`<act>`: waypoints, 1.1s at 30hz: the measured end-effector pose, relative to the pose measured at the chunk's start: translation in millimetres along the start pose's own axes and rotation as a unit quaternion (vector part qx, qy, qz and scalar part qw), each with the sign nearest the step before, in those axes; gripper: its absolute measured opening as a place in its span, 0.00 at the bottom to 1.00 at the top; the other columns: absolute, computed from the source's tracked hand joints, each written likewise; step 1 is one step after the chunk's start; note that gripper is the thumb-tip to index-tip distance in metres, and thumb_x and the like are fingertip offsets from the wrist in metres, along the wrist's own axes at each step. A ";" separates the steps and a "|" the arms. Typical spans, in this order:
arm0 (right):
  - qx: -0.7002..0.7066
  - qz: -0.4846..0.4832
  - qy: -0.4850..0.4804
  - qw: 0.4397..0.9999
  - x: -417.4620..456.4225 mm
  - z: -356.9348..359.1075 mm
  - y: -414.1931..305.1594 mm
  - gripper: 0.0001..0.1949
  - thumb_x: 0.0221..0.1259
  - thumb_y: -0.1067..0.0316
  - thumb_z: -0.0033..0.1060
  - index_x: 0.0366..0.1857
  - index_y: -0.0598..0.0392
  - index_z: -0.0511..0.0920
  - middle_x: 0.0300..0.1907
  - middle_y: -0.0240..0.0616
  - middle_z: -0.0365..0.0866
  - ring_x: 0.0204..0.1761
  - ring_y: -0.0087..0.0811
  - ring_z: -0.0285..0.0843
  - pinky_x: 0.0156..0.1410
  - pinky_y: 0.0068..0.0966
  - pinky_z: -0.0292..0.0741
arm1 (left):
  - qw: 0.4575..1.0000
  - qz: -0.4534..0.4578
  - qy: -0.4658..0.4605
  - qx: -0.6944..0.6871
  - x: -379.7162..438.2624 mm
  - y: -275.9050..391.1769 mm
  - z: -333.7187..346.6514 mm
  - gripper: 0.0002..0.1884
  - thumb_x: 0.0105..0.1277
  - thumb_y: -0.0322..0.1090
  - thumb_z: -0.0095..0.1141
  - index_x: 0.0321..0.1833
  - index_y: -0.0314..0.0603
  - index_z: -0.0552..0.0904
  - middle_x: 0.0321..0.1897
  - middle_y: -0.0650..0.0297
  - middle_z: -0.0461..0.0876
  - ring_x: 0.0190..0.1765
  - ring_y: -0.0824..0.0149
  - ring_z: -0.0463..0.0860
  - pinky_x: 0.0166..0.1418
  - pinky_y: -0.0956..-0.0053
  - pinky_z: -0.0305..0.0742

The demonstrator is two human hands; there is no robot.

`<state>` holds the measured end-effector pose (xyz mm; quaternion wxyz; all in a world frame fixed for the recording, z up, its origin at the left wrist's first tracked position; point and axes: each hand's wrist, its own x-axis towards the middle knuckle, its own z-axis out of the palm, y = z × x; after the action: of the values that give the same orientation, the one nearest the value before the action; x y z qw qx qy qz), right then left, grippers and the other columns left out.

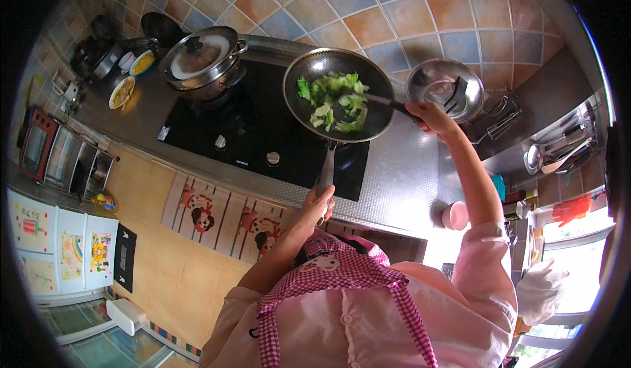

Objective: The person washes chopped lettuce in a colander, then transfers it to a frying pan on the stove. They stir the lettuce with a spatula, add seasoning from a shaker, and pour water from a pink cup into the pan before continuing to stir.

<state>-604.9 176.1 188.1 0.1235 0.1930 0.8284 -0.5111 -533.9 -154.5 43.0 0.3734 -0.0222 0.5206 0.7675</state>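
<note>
My left hand (318,205) is closed around the long metal handle of a frying pan (377,116), which is over the right part of the black cooktop (246,121). Green leafy vegetables (328,84) lie in the pan, mostly in its upper and middle part. My right hand (431,119) grips the dark handle of a utensil (382,100), whose far end reaches in among the leaves; its tip is hard to make out. Just beyond this hand, a steel bowl (426,79) holds a black slotted turner (458,94).
A lidded steel pot (199,62) stands on the cooktop's left side. Farther left are a plate of yellow food (143,63) and an oval dish (122,93). A pink bowl (454,216) sits near my right forearm; utensils hang at the far right, including a ladle (534,157).
</note>
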 end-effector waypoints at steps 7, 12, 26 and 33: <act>0.055 0.051 -0.005 0.997 13.3 50.0 17.9 0.17 0.63 0.49 0.53 0.49 0.46 0.79 0.12 0.23 0.60 0.12 0.16 0.51 0.16 0.16 0.48 | 1.000 0.000 0.002 -0.006 0.0 -0.3 -2.0 0.17 0.64 0.48 0.55 0.41 0.44 0.68 0.18 0.70 0.70 0.16 0.78 0.68 0.18 0.81 0.61; -0.210 -0.021 -0.022 0.977 -20.8 -20.7 -24.0 0.15 0.62 0.49 0.54 0.44 0.44 0.81 0.12 0.26 0.65 0.13 0.18 0.59 0.17 0.16 0.56 | 1.000 0.005 -0.011 -0.017 -1.1 1.0 -0.2 0.17 0.63 0.48 0.55 0.40 0.45 0.68 0.18 0.70 0.70 0.15 0.78 0.68 0.18 0.82 0.61; -0.716 -0.208 0.025 0.666 7.3 13.5 -107.8 0.13 0.50 0.57 0.63 0.42 0.34 0.83 0.37 0.32 0.84 0.41 0.39 0.80 0.44 0.35 0.75 | 0.999 -0.004 -0.032 -0.028 1.6 1.4 -0.6 0.15 0.65 0.48 0.53 0.39 0.46 0.68 0.19 0.70 0.70 0.16 0.78 0.68 0.17 0.81 0.62; -0.835 -0.091 -0.028 0.543 2.4 -12.5 -121.4 0.14 0.50 0.56 0.60 0.44 0.32 0.82 0.37 0.31 0.84 0.43 0.37 0.81 0.46 0.33 0.76 | 0.999 0.007 -0.026 -0.033 0.7 -2.4 -6.3 0.16 0.64 0.49 0.54 0.39 0.46 0.68 0.19 0.70 0.70 0.15 0.78 0.68 0.17 0.82 0.62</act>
<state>-661.3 138.8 289.7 0.2048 -0.0883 0.8901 0.3975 -535.2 -158.9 38.0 0.3807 -0.0112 0.4852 0.7871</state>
